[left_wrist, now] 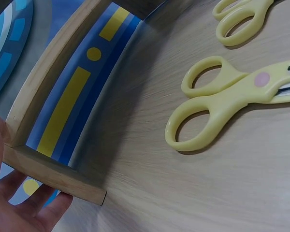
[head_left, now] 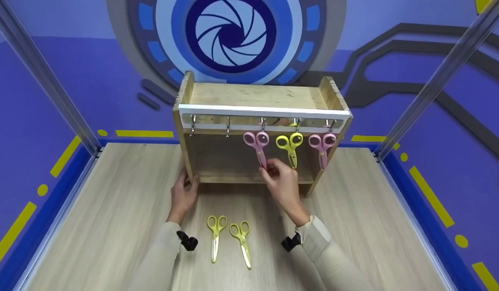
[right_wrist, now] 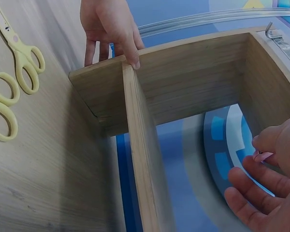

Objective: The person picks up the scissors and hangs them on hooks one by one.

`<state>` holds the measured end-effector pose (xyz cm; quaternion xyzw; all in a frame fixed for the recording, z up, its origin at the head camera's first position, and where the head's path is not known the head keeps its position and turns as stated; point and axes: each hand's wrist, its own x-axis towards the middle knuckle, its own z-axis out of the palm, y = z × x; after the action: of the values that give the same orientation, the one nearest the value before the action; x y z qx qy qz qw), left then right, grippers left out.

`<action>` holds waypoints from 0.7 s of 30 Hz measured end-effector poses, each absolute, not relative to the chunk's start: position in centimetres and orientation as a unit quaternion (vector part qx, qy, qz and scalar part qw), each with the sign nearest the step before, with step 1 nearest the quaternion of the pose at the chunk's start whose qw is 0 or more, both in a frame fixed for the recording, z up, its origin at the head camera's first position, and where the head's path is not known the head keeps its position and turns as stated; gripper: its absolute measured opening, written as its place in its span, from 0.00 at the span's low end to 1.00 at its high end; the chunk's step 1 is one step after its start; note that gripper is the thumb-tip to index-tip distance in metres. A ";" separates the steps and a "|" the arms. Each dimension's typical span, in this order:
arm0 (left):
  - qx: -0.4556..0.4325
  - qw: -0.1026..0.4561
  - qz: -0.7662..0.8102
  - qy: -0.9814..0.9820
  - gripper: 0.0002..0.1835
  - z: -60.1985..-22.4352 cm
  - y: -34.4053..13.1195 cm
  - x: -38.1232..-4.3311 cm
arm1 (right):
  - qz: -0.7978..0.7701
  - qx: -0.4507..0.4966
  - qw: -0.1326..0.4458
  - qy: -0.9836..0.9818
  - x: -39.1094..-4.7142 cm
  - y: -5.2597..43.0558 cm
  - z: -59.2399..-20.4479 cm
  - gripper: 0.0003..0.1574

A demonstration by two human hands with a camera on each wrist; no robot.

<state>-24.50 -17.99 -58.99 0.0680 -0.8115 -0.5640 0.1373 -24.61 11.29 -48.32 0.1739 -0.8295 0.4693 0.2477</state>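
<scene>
My left hand (head_left: 184,196) grips the lower left side of a wooden shelf (head_left: 257,178), thumb in front and fingers behind the board, as the left wrist view also shows. With thumb and fingertips my right hand (head_left: 282,186) pinches the blade tip of pink scissors (head_left: 259,151), whose handles are up at the middle hook. To their right hang yellow scissors (head_left: 290,151) and a second pair of pink scissors (head_left: 322,152). In the right wrist view only the pink tip (right_wrist: 262,156) shows between the fingers.
Two pairs of yellow scissors, one on the left (head_left: 215,238) and one on the right (head_left: 243,244), lie on the table before the shelf. The white rail (head_left: 217,110) carries several metal hooks; two at the left hold nothing. Patterned walls surround the table.
</scene>
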 end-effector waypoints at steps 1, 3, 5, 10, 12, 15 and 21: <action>0.068 0.137 -0.567 -0.809 0.30 -59.0 -18.0 -24.4 | 0.469 0.174 0.248 -0.830 -24.6 11.3 -48.3 0.05; 0.072 0.133 -0.573 -0.806 0.29 -59.0 -18.0 -24.3 | 0.471 0.173 0.245 -0.830 -24.5 11.4 -48.4 0.05; 0.073 0.130 -0.577 -0.803 0.28 -59.0 -18.0 -24.3 | 0.470 0.173 0.242 -0.831 -24.5 11.4 -48.4 0.06; 0.074 0.124 -0.573 -0.807 0.28 -58.9 -18.0 -24.3 | 0.471 0.174 0.229 -0.834 -24.3 11.6 -48.5 0.09; 0.077 0.122 -0.571 -0.808 0.28 -58.9 -18.0 -24.3 | 0.471 0.175 0.221 -0.836 -24.1 11.8 -48.6 0.12; 0.077 0.121 -0.569 -0.809 0.28 -58.9 -18.1 -24.2 | 0.462 0.173 0.207 -0.845 -23.6 12.1 -49.0 0.21; 0.075 0.122 -0.573 -0.807 0.29 -58.8 -18.2 -24.3 | 0.444 0.185 0.177 -0.859 -22.1 12.6 -51.0 0.39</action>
<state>-24.29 -18.16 -58.80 0.0747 -0.8068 -0.5733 0.1217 -22.11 12.56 -50.99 0.1854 -0.8586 0.4438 0.1772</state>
